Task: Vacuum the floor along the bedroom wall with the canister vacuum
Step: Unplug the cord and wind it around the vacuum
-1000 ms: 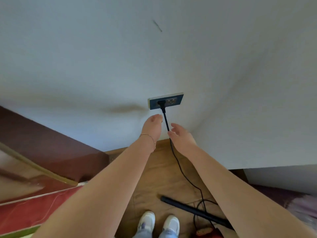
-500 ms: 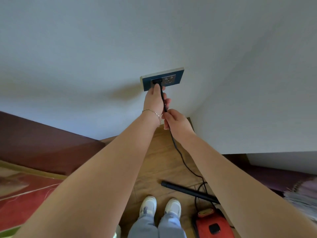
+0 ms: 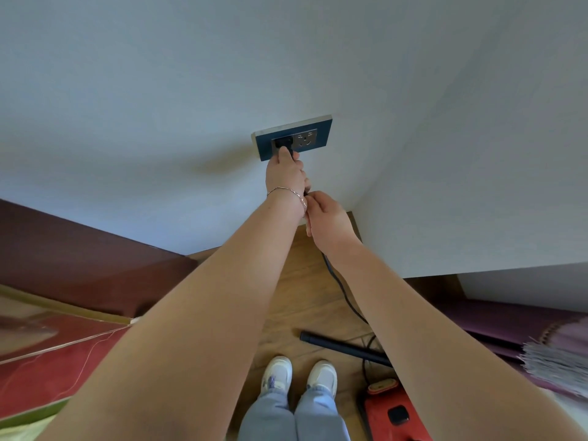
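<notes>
A dark blue wall socket (image 3: 322,134) sits on the white wall with a black plug (image 3: 282,142) in its left outlet. My left hand (image 3: 284,175) reaches up to the plug, fingertips curled on it. Just below, my right hand (image 3: 327,219) pinches the black power cord (image 3: 342,286), which runs down to the red canister vacuum (image 3: 393,412) on the wood floor by my feet. The black vacuum tube (image 3: 343,346) lies on the floor in front of the canister.
A dark red bed frame and red bedding (image 3: 47,354) fill the left side. Purple fabric with a fringe (image 3: 541,342) lies at the right. A white wall corner (image 3: 353,208) stands just right of the socket. My white shoes (image 3: 299,375) stand on a narrow strip of wood floor.
Both hands rose from below the socket to it. My left hand closed on the plug and my right hand took hold of the cord beneath it. The camera view came closer.
</notes>
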{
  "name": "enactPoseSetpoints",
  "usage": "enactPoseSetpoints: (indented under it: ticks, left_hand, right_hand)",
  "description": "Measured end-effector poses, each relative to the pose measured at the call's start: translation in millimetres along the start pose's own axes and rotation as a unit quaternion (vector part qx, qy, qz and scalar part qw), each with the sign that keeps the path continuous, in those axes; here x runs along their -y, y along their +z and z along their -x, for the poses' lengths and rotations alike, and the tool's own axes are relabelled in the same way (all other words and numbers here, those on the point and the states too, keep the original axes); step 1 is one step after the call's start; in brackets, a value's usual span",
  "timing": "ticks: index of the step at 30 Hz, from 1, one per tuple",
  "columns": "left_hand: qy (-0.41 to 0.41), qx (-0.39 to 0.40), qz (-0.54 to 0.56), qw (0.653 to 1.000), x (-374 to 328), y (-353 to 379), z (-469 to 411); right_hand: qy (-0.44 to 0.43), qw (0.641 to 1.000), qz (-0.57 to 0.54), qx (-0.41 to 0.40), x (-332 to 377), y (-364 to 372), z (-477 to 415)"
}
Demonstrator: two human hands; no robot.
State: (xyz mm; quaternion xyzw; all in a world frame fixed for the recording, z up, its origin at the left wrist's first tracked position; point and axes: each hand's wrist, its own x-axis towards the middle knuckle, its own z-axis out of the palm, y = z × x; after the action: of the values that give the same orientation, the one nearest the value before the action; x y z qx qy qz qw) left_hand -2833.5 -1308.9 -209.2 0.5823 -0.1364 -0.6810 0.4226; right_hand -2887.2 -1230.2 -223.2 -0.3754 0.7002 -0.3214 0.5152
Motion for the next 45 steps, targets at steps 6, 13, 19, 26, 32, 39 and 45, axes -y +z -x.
enactPoseSetpoints:
  ticks: [6, 13, 19, 26, 32, 39, 45]
  left_hand:
    - [-0.037, 0.025, 0.028, 0.999, -3.3, -1.4, 0.3]
    - [-0.013, 0.017, -0.008, 1.000, -1.6, -5.8, 0.1]
    - [0.045, 0.022, -0.022, 0.999, 8.9, -12.5, 0.9]
    - [0.091, 0.014, -0.035, 0.995, 13.4, -19.5, 4.2]
    - [0.110, -0.020, -0.063, 0.992, 14.8, -11.0, 6.8]
    - [0.095, 0.057, -0.205, 0.972, 98.2, -23.5, 47.4]
    - [0.111, 0.109, -0.184, 0.971, 92.3, -13.3, 67.3]
  right_hand:
    - [0.004, 1.000, -0.015, -0.009, -2.8, 3.0, -0.5]
    - [0.002, 1.000, 0.005, 0.014, -5.6, -1.2, 9.1]
    - [0.003, 1.000, 0.011, 0.027, -24.2, -14.4, 24.3]
    - [0.016, 0.999, 0.014, 0.036, -45.7, -22.4, 36.4]
    - [-0.001, 0.999, -0.039, 0.004, -47.0, -26.2, 57.6]
    - [0.082, 0.997, -0.011, 0.008, -100.3, -26.4, 125.5]
    - [0.073, 0.996, -0.047, -0.031, -105.8, -48.1, 139.9]
